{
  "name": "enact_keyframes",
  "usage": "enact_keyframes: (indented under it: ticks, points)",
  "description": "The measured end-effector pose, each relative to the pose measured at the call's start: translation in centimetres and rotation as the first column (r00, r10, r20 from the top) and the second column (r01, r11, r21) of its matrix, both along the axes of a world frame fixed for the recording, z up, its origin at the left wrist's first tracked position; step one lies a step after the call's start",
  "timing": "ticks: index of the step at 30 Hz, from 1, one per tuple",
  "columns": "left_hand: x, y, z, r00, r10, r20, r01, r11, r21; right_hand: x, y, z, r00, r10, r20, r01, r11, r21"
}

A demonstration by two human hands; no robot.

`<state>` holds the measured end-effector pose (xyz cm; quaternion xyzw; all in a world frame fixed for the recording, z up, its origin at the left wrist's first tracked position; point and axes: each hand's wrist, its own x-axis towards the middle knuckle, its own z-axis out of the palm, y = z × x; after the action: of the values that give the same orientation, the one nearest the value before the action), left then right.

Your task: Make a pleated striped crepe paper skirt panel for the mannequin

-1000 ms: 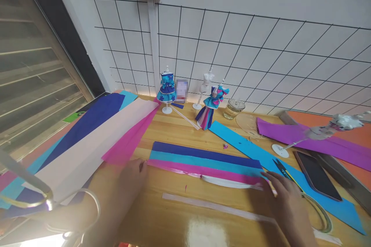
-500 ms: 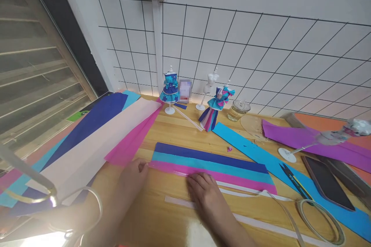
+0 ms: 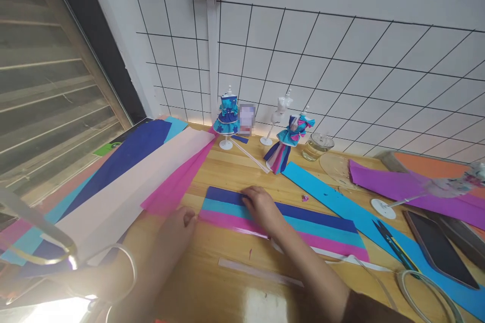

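A striped paper strip (image 3: 322,230) lies flat on the table, with dark blue, light blue and pink bands running lengthwise. At its left end, my left hand (image 3: 177,229) is closed in a pinch by the pink corner. My right hand (image 3: 261,207) rests on the strip left of its middle, fingers laid over the dark blue band's far edge and the forearm crossing the other bands. A narrow white strip (image 3: 329,252) shows along the near pink edge, partly hidden by that arm. Closer to me lies a pale thin strip (image 3: 257,272).
Coloured paper sheets (image 3: 125,181) spread at left beside a bright lamp (image 3: 71,257). Small dress forms (image 3: 227,116) stand behind, near a glass jar (image 3: 317,147). Rightward are blue paper (image 3: 333,202), scissors (image 3: 396,247), a phone (image 3: 441,247) and a tape roll (image 3: 428,292).
My right hand has moved away from me, from the pink near edge up to the dark blue far edge. My left hand stays at the left corner. The view has shifted slightly.
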<state>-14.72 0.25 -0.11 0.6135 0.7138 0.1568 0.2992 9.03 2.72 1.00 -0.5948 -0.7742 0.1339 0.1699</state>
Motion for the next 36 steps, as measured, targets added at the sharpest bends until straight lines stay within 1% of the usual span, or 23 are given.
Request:
enact_keyframes:
  ticks: [3,7,10,15,19,22,25,27,29,31,32,36]
  points:
    - [0.1,-0.1,0.2,1.000,0.019,0.013,-0.019,1.000,-0.003,-1.8,2.3,-0.3,0.999,0.032,0.019,-0.032,0.999,-0.015]
    - [0.2,-0.3,0.7,0.998,0.013,0.055,-0.013,1.000,0.000,-3.3,3.6,-1.0,0.996,0.073,0.046,-0.071,0.997,-0.039]
    - [0.2,-0.3,0.9,0.998,0.004,0.062,-0.005,1.000,0.011,-3.5,3.9,-1.4,0.995,0.066,0.069,-0.063,0.997,-0.033]
    - [0.4,-0.1,0.9,0.997,-0.060,-0.043,0.060,0.998,0.010,-3.7,3.6,-1.9,0.992,0.035,0.124,-0.036,0.999,0.004]
    - [0.5,0.0,0.9,0.995,-0.070,-0.065,0.073,0.996,0.046,-4.2,3.3,-2.0,0.984,0.006,0.178,-0.017,0.998,0.061]
    - [0.6,-0.1,0.9,0.995,-0.065,-0.071,0.069,0.996,0.053,-4.5,2.8,-1.6,0.980,-0.007,0.200,-0.015,0.994,0.109]
    - [0.5,0.0,0.8,0.995,-0.066,-0.077,0.070,0.997,0.042,-4.9,1.5,-0.6,0.979,0.012,0.205,-0.044,0.988,0.150]
    - [0.5,0.0,0.6,0.993,-0.084,-0.080,0.088,0.995,0.048,-5.4,0.1,-0.1,0.974,0.099,0.203,-0.133,0.978,0.161]
    - [0.5,0.0,0.6,0.990,-0.106,-0.095,0.113,0.992,0.063,-6.1,-1.3,0.1,0.952,0.222,0.211,-0.257,0.954,0.153]
    - [0.5,0.0,0.7,0.985,-0.123,-0.119,0.132,0.989,0.069,-6.8,-2.4,-0.2,0.924,0.303,0.232,-0.340,0.930,0.139]
    - [0.5,0.0,0.8,0.983,-0.125,-0.132,0.134,0.989,0.069,-7.1,-2.8,-0.4,0.917,0.316,0.241,-0.355,0.925,0.137]
    - [0.6,-0.2,1.3,0.982,-0.105,-0.160,0.118,0.990,0.077,-8.0,-3.1,-1.5,0.916,0.298,0.269,-0.347,0.924,0.158]
